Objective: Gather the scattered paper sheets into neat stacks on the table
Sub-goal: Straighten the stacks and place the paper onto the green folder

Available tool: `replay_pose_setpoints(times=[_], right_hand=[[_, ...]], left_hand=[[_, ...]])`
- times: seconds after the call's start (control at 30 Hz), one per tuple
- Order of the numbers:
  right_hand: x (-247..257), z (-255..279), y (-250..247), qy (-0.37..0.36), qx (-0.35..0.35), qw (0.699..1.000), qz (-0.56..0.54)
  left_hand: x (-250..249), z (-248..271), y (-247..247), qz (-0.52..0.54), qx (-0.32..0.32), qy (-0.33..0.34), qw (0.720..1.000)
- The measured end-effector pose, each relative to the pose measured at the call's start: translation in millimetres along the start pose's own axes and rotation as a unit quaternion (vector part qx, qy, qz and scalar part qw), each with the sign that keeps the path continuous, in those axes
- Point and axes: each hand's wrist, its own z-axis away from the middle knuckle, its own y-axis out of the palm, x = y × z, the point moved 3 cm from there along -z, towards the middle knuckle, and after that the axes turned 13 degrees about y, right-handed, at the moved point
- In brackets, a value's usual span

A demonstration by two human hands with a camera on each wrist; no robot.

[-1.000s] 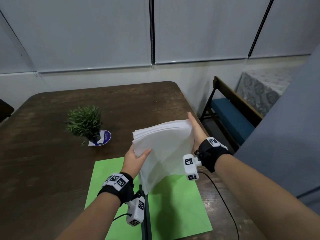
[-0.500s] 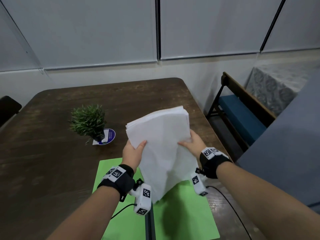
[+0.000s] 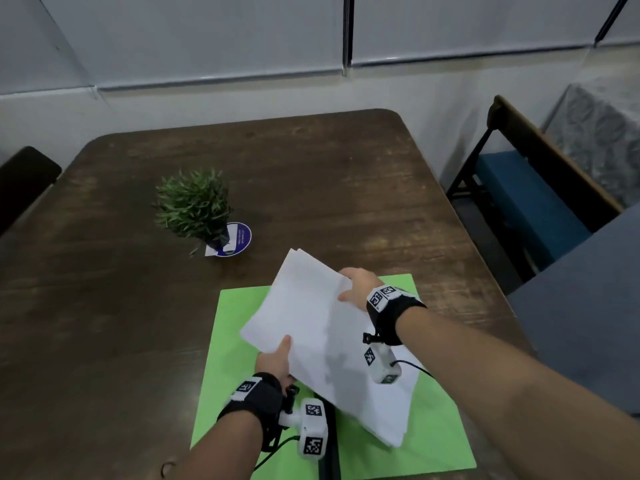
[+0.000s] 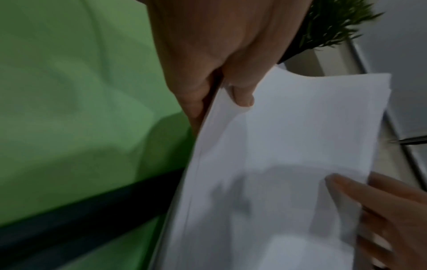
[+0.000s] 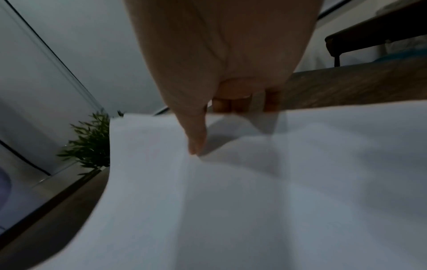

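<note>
A stack of white paper sheets is held tilted above the green mat on the dark wooden table. My left hand pinches its near left edge, thumb on top and fingers underneath; the left wrist view shows that grip on the stack. My right hand holds the far right edge, thumb on the top sheet and fingers behind it, as the right wrist view shows on the stack. The stack's low corner hangs over the mat near my right wrist.
A small potted plant stands on a blue round coaster left of the stack. A black strip splits the green mat. A wooden chair with a blue seat stands right of the table, and another dark chair at the far left.
The stack has swung from near upright to a lower, flatter tilt over the mat. My left hand dropped toward me along the left edge; my right hand moved up to the far right edge.
</note>
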Motion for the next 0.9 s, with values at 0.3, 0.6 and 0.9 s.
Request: replay_pose_setpoints(times=[0.3, 0.6, 0.9], right_hand=[[-79.8, 7.2, 12.8, 0.181, -0.077, 0.980, -0.023], [-159.9, 51.1, 43.5, 0.396, -0.011, 0.917, -0.051], [-162.0, 42.4, 74.0, 0.450, 0.054, 0.879, -0.146]], left_hand=[[7.6, -54.5, -59.9, -0.337, -0.023, -0.043, 0.940], [-28.7, -95.4, -28.7, -0.391, 0.059, 0.118, 0.911], [-21.0, -112.4, -12.0, -0.406, 0.115, 0.057, 0.905]])
